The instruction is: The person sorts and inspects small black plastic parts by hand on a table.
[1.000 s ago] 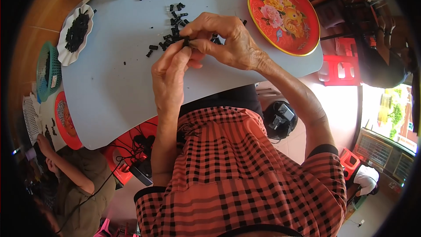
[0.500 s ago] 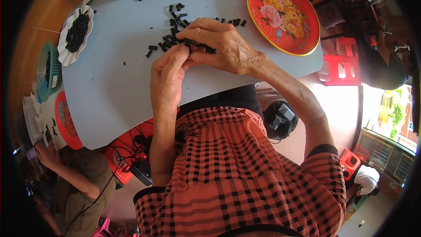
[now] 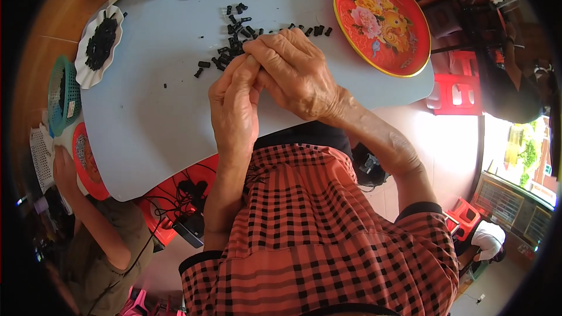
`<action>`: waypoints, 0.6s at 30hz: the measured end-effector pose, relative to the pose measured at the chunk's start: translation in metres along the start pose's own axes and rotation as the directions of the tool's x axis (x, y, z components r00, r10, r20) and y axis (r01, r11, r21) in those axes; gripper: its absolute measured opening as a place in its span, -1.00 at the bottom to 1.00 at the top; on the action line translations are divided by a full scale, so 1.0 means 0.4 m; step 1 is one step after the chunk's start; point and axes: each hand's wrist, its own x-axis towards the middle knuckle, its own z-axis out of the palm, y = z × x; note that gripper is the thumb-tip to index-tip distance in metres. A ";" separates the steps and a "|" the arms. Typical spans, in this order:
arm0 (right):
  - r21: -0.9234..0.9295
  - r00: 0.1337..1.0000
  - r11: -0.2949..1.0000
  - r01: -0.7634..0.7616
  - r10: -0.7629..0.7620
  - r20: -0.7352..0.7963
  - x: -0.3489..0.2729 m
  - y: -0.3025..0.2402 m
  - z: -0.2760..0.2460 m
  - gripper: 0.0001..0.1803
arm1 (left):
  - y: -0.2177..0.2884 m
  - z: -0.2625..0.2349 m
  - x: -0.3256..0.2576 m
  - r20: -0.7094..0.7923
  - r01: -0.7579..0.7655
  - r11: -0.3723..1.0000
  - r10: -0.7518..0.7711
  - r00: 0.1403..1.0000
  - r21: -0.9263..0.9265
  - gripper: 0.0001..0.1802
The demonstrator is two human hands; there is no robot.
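Scatter of small black plastic pieces (image 3: 234, 44) on pale grey table (image 3: 152, 117), just beyond the fingertips. Left hand (image 3: 234, 105) and right hand (image 3: 298, 73) pressed together, fingers pinched narrow; anything held is hidden.

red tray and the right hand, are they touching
Apart. The head view shows bare grey table between the red tray and the right hand, which presses against the left hand.

Both hands (image 3: 266, 85) have seemingly drawn slightly back from the black pieces (image 3: 234, 41).
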 end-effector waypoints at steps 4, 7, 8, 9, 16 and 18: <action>0.012 0.997 0.997 -0.071 0.070 0.009 0.006 -0.009 -0.002 -0.54 | -0.009 -0.006 0.004 -0.021 -0.039 0.992 0.041 0.999 0.121 -0.77; 0.122 0.984 0.984 -0.130 0.113 0.137 0.011 0.022 -0.012 -0.55 | -0.020 -0.005 0.013 -0.048 0.020 0.998 -0.017 0.999 0.067 -0.71; 0.147 0.978 0.977 -0.158 0.134 0.162 0.011 0.031 -0.020 -0.59 | -0.020 -0.003 0.016 -0.090 0.075 0.997 -0.073 0.993 0.023 -0.68; 0.144 0.963 0.963 -0.227 0.200 0.184 0.016 0.044 -0.039 -0.60 | -0.014 0.000 0.011 -0.049 0.054 0.998 -0.054 0.997 0.014 -0.61; -0.326 0.983 0.928 -0.182 0.160 -0.095 0.255 0.336 -0.241 -0.75 | 0.028 -0.070 0.017 -0.003 -0.125 0.970 0.129 0.992 0.209 -0.61; -0.384 0.983 0.905 -0.183 0.180 -0.044 0.319 0.323 -0.240 -0.59 | 0.026 -0.080 0.016 0.001 -0.131 0.975 0.133 0.991 0.180 -0.63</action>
